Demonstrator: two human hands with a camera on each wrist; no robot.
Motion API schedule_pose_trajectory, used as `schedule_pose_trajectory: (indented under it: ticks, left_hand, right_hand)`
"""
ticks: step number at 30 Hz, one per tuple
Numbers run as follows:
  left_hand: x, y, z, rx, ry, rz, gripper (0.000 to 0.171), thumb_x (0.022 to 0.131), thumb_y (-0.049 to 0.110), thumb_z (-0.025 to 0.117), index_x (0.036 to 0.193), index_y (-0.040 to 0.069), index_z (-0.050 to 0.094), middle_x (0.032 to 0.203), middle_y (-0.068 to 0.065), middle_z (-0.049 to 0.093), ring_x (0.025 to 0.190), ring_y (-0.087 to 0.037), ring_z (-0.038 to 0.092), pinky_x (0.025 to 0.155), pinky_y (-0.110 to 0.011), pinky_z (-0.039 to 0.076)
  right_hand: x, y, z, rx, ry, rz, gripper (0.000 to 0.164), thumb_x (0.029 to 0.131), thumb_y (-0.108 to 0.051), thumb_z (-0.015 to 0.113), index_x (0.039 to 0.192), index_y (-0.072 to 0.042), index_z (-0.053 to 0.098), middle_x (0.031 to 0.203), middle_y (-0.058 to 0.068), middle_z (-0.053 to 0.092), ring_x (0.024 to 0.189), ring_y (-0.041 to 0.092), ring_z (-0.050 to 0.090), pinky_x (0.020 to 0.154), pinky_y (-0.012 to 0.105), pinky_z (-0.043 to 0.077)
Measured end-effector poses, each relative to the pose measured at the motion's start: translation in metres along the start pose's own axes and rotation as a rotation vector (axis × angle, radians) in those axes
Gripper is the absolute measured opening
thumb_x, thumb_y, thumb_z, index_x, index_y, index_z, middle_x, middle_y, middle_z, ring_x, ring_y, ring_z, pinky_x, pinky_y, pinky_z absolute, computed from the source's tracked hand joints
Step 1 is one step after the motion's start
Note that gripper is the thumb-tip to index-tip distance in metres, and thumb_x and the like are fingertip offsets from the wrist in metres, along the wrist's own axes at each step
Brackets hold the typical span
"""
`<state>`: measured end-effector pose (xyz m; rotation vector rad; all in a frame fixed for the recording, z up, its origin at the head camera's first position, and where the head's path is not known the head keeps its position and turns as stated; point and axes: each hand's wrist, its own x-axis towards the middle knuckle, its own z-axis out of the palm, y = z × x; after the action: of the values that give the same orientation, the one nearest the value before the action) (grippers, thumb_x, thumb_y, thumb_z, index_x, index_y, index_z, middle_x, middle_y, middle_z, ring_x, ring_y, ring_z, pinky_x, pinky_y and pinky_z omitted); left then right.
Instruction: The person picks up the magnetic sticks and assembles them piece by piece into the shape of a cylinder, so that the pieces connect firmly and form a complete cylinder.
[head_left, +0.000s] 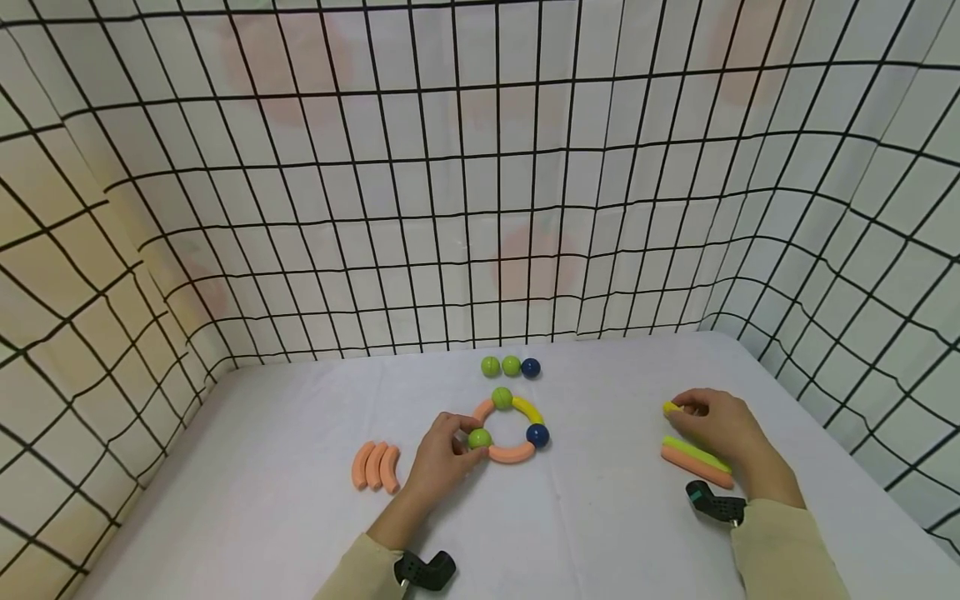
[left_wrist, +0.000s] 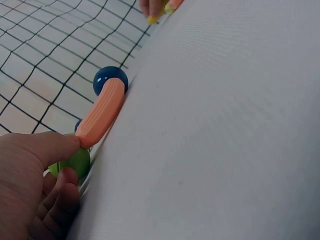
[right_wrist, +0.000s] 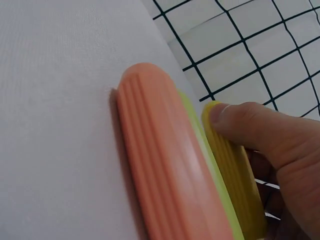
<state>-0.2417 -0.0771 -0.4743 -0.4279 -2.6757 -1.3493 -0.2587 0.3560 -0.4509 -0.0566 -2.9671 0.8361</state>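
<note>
My left hand (head_left: 442,458) holds a green ball (head_left: 480,438) at the left of a ring of balls and curved sticks. In the left wrist view, the thumb lies against the ball and the end of a curved orange stick (left_wrist: 104,112). That stick runs to a dark blue ball (left_wrist: 111,80). A curved yellow stick (head_left: 528,408), a second green ball (head_left: 502,398) and another orange piece (head_left: 484,409) make up the far part. On the right, my right hand (head_left: 716,425) grips a yellow stick (right_wrist: 235,180) beside a straight green stick (head_left: 696,454) and a straight orange stick (head_left: 697,467).
Three curved orange sticks (head_left: 375,467) lie side by side left of my left hand. Behind the ring is a row of two green balls (head_left: 512,365) and a dark blue ball (head_left: 531,367). Black netting (head_left: 465,217) surrounds the white table (head_left: 600,517) at the back and sides.
</note>
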Motion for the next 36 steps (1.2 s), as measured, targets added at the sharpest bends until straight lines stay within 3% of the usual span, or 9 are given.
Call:
schedule_pose_trajectory:
  ticks: [10,17,25,32,36]
  left_hand:
    - [-0.001,-0.002,0.000,0.008,-0.003,0.000,0.033,0.086,0.018,0.079,0.116,0.013,0.066,0.109,-0.003,0.058,0.074,-0.008,0.048,0.063,-0.018,0.042]
    - [0.000,0.000,-0.001,0.001,-0.003,0.002,0.032,0.086,0.017,0.079,0.115,0.013,0.067,0.109,-0.003,0.059,0.074,-0.007,0.049,0.063,-0.018,0.042]
    - [-0.001,0.000,0.000,0.010,-0.005,0.014,0.033,0.087,0.017,0.078,0.117,0.014,0.066,0.110,-0.002,0.059,0.074,-0.006,0.049,0.064,-0.018,0.043]
    - [-0.001,0.000,-0.001,0.006,-0.009,0.025,0.032,0.087,0.019,0.078,0.117,0.014,0.066,0.110,-0.002,0.059,0.074,-0.006,0.050,0.065,-0.019,0.044]
    - [-0.001,0.001,-0.001,0.009,-0.012,0.022,0.033,0.087,0.019,0.078,0.117,0.015,0.066,0.111,-0.002,0.059,0.074,-0.006,0.049,0.065,-0.019,0.044]
  right_hand:
    - [-0.002,-0.012,-0.003,0.031,0.081,-0.022,0.044,0.098,-0.049,0.058,0.123,-0.014,0.064,0.116,0.013,0.062,0.106,0.029,0.055,0.078,0.039,0.045]
    - [0.003,-0.016,-0.008,0.018,0.098,-0.035,0.047,0.101,-0.048,0.054,0.132,-0.012,0.058,0.123,0.020,0.066,0.111,0.037,0.059,0.085,0.054,0.049]
    - [0.004,-0.024,-0.006,0.047,0.191,-0.113,0.041,0.102,-0.042,0.054,0.129,-0.012,0.060,0.113,0.014,0.069,0.097,0.026,0.061,0.072,0.029,0.045]
    - [0.009,-0.034,-0.002,0.179,0.216,-0.076,0.042,0.103,-0.037,0.055,0.134,-0.008,0.057,0.112,0.016,0.067,0.082,0.016,0.066,0.061,0.021,0.056]
    - [0.011,-0.037,0.001,0.214,0.199,-0.063,0.045,0.102,-0.029,0.057,0.138,-0.002,0.054,0.123,0.022,0.063,0.090,0.023,0.067,0.063,0.018,0.056]
